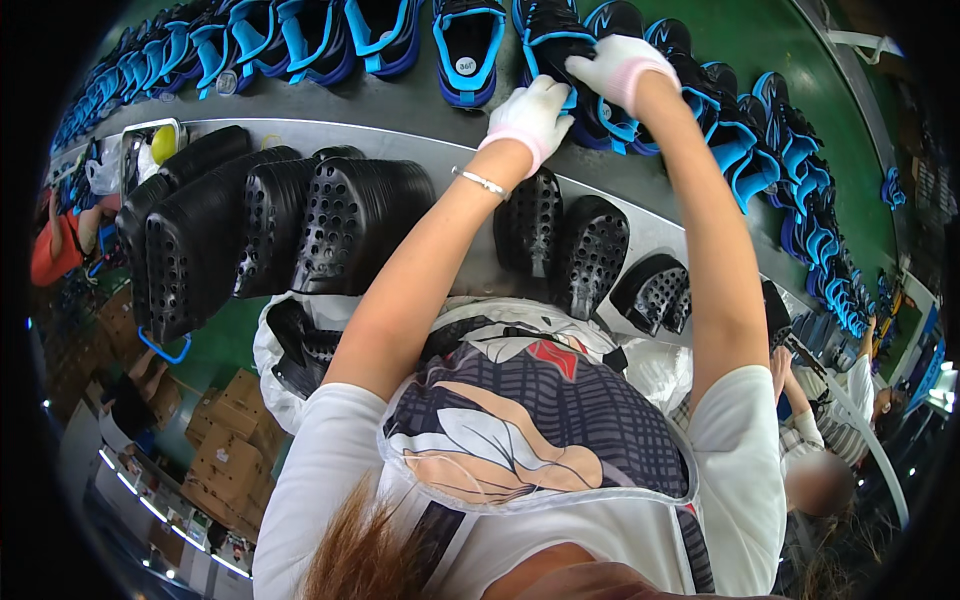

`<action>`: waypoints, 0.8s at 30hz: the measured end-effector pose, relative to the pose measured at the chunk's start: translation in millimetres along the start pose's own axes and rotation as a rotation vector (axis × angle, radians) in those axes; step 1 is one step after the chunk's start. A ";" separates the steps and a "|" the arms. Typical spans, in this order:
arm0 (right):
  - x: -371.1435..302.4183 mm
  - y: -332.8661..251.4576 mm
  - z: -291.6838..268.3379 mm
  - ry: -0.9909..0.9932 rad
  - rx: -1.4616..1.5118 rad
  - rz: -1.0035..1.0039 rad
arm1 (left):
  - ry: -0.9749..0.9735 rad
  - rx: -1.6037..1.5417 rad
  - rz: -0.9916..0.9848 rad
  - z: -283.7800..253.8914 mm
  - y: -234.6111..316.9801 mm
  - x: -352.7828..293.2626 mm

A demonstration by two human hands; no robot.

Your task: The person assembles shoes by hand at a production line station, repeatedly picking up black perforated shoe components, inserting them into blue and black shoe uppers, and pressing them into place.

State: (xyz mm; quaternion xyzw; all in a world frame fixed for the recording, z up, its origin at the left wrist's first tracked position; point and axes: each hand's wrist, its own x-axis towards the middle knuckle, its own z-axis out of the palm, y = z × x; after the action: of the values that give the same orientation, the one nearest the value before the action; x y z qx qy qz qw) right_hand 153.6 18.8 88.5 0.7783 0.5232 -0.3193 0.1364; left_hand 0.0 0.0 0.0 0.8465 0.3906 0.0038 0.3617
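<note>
A black sports shoe (pixel 553 48) with bright blue lining sits in the row on the grey bench, under both my hands. In a white glove, my left hand (pixel 530 118) has its fingers closed at the heel end of this shoe. My right hand (pixel 622 72), gloved too, reaches in from the right with bent fingers at the shoe's opening. What the fingertips pinch is partly hidden. Left of it stands another black and blue shoe (pixel 468 50) with a round white sticker inside. More such shoes (pixel 735 150) stand close on the right.
Stacks of black perforated shoe-shaped plastic pieces (pixel 330 215) line the near ledge, with smaller stacks (pixel 592 245) under my arms. A long row of shoes (pixel 210 45) runs left. Cardboard boxes (pixel 230 455) stand at lower left. Other people are at the left and right edges.
</note>
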 end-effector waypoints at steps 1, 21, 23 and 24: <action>1.2 -9.7 2.1 0.037 0.016 0.067 | -0.079 0.039 -0.036 -5.0 5.2 6.2; 68.9 -29.4 54.3 0.123 -0.132 -0.046 | -0.351 0.086 -0.302 -23.3 1.4 40.1; 66.1 -29.6 53.7 0.080 -0.234 -0.094 | -0.311 0.068 -0.303 -19.1 -2.4 40.0; 64.0 -29.9 54.1 0.171 -0.200 -0.117 | -0.308 0.059 -0.307 -20.8 -2.0 41.7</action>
State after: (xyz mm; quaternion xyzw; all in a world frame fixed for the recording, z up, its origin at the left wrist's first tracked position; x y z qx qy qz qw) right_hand 123.3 48.2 10.1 0.7534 0.6064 -0.2055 0.1495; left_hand 21.7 41.2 2.6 0.7781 0.4549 -0.1919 0.3883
